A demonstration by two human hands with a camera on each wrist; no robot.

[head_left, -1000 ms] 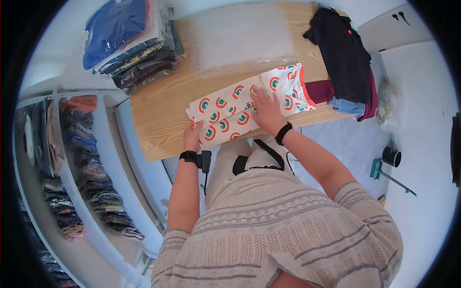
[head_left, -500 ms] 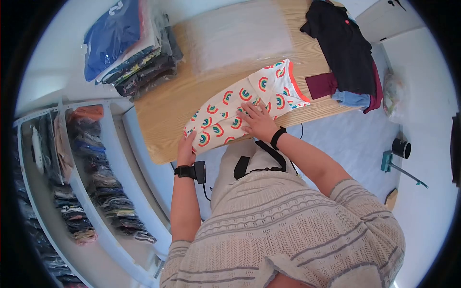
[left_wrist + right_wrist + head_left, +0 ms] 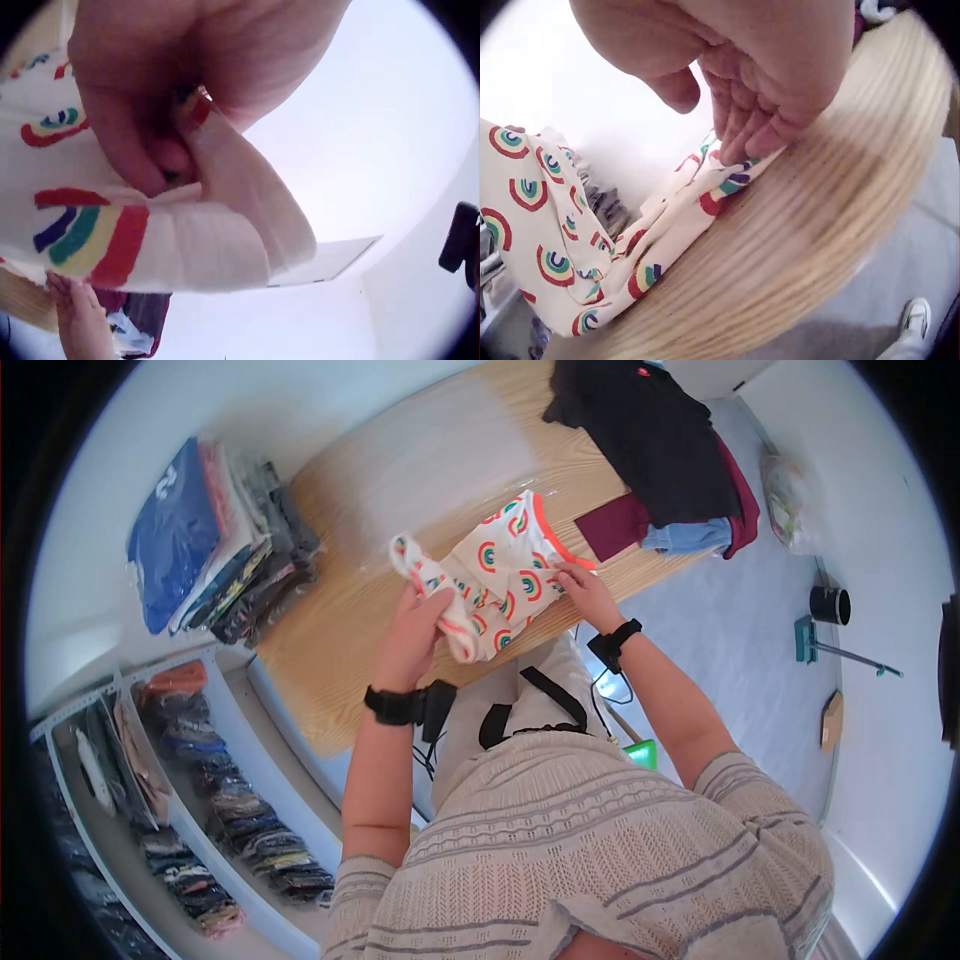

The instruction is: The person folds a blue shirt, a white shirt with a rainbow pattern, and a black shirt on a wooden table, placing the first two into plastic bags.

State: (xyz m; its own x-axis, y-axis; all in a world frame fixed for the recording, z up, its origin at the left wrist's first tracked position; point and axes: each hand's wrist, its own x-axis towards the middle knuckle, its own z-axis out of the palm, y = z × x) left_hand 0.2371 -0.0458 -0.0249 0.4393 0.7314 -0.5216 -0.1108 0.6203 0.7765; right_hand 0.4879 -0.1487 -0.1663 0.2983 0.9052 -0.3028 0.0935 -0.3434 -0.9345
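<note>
A white garment with rainbow prints and an orange-red neckline (image 3: 490, 557) lies partly on the wooden table (image 3: 330, 705). My left hand (image 3: 410, 635) grips its left end, raised and folded over; the left wrist view shows the fingers of that hand (image 3: 187, 67) curled round the cloth (image 3: 202, 244). Near the neckline, my right hand (image 3: 592, 598) touches the garment at the table's front edge. In the right wrist view the fingers of this hand (image 3: 757, 67) rest on the bunched cloth (image 3: 525, 225), with the thumb apart.
Clear plastic sheets (image 3: 430, 450) lie at the table's back. Bagged clothes (image 3: 180, 545) are stacked at the left; a black garment (image 3: 650, 440), maroon cloth (image 3: 610, 527) and blue denim (image 3: 690, 537) lie at the right. Shelves (image 3: 240, 760) of bagged clothes stand lower left.
My left hand has lifted the garment's left end and brought it over to the right. The right hand has moved from the garment's middle toward the neckline. The head view has shifted.
</note>
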